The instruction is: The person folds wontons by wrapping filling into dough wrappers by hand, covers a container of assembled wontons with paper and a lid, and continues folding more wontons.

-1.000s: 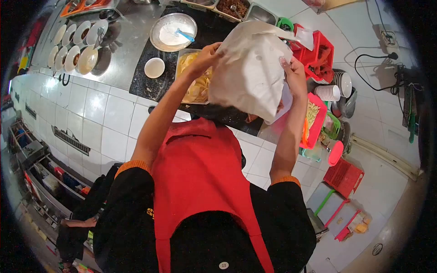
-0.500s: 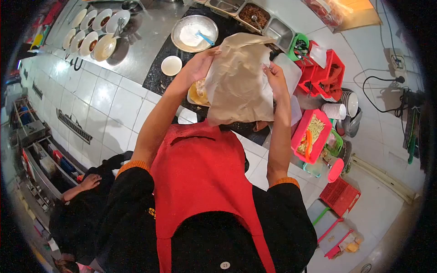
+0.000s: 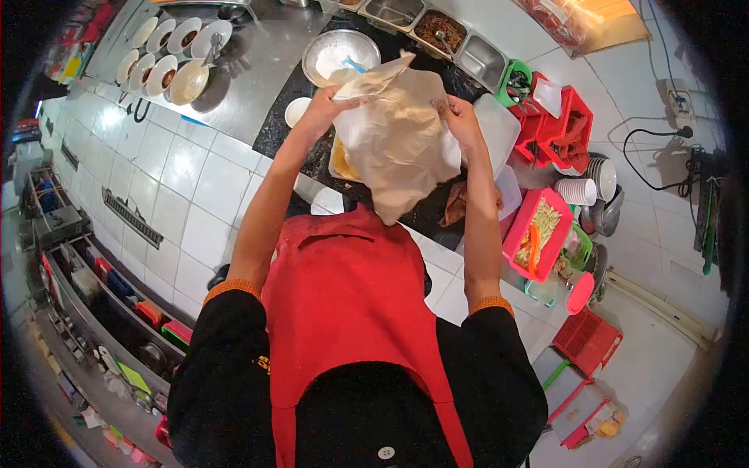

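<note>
A large crumpled sheet of pale brown paper (image 3: pixel 398 132) hangs between my hands above the black worktop. My left hand (image 3: pixel 331 111) pinches its upper left part, where a flap is folded over. On the opposite edge, my right hand (image 3: pixel 456 118) grips the sheet with closed fingers. Under the paper, a tray with yellow food (image 3: pixel 343 161) shows only at its left side. A metal bowl of white powder (image 3: pixel 341 58) with a blue utensil sits just beyond my left hand. A small white bowl (image 3: pixel 296 112) is beside my left wrist, partly covered.
Several white bowls (image 3: pixel 189 83) stand on the steel counter (image 3: pixel 250 66) at the upper left. Metal food pans (image 3: pixel 481 61) line the back. On the right are red bins (image 3: pixel 568 129), a pink basket of cut vegetables (image 3: pixel 538 234) and stacked cups (image 3: pixel 576 192). A brown cloth (image 3: pixel 454 204) lies near the front edge.
The paper has shifted and turned in my hands, its lower end now narrowing to a point and its top folded over. The other person at the lower left is no longer visible.
</note>
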{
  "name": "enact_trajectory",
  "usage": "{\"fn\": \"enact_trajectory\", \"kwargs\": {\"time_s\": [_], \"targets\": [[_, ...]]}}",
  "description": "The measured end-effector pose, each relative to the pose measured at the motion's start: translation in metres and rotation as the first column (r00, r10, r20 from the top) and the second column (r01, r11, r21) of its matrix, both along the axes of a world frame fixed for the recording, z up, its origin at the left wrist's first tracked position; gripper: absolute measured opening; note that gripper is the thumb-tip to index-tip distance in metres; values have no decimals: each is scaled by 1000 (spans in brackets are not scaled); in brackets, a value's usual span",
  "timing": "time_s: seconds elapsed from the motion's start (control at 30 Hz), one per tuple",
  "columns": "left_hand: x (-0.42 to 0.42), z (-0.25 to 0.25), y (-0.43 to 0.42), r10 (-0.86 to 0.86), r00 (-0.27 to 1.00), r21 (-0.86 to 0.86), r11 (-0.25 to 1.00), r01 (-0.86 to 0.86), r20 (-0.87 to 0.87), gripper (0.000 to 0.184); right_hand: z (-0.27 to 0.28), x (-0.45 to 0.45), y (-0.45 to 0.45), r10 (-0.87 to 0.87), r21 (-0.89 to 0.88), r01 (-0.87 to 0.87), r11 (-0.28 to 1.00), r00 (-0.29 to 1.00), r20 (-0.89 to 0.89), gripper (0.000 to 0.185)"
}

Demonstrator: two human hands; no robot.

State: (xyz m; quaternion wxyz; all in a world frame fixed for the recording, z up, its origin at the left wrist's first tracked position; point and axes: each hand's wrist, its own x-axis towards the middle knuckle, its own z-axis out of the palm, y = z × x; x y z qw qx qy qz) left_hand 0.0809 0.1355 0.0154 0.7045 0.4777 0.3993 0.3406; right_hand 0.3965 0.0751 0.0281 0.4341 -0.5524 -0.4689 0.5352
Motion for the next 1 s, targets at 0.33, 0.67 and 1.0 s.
{"fn": "enact_trajectory", "kwargs": {"time_s": [0.33, 0.67, 1.0], "targets": [[-15, -20, -10, 227, 973, 120, 965, -231, 48, 35, -47, -13, -9, -107, 102, 109, 989, 994, -20, 16], [-9, -13, -36, 165, 972, 152, 979, -139, -170, 29, -36, -15, -38, 63, 45, -61, 997, 997, -35, 33], [-36, -36, -34, 56, 981, 141, 990, -31, -184, 14, -57, -3, -45, 1, 9, -1, 1000, 1000, 16, 19]]}}
